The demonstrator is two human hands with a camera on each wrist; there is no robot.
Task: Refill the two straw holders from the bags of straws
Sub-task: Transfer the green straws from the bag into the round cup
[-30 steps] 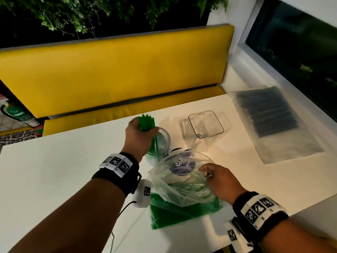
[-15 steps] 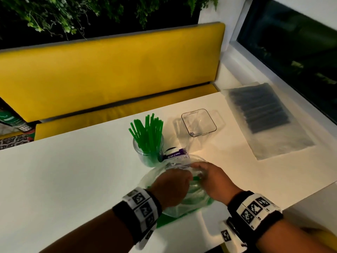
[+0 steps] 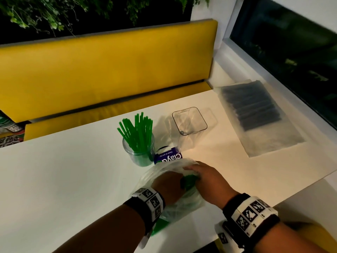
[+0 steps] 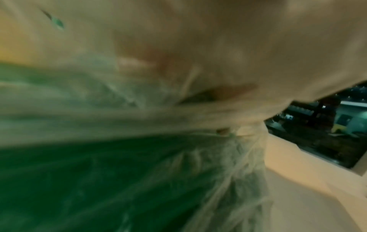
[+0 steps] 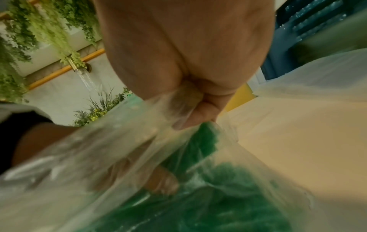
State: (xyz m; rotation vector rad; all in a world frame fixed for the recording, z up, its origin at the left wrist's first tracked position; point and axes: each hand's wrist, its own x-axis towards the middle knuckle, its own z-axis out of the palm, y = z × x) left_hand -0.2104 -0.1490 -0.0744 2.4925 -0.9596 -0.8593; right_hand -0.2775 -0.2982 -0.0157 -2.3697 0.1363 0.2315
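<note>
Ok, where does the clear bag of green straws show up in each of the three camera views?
Head: the bag of green straws sits low centre, between both wrists.
Left wrist: blurred, filling the lower left.
Right wrist: across the bottom, its edge pinched by the right hand.
Shared landmark: the white table, at right in both wrist views.

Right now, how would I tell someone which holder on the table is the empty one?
Start from the white table in front of the yellow bench. Near the middle stand two clear holders, side by side, apart. The empty one is on the right, nearer the bag of dark straws; it is squarish with rounded corners, while the round jar on its left is stuffed with green straws.
</note>
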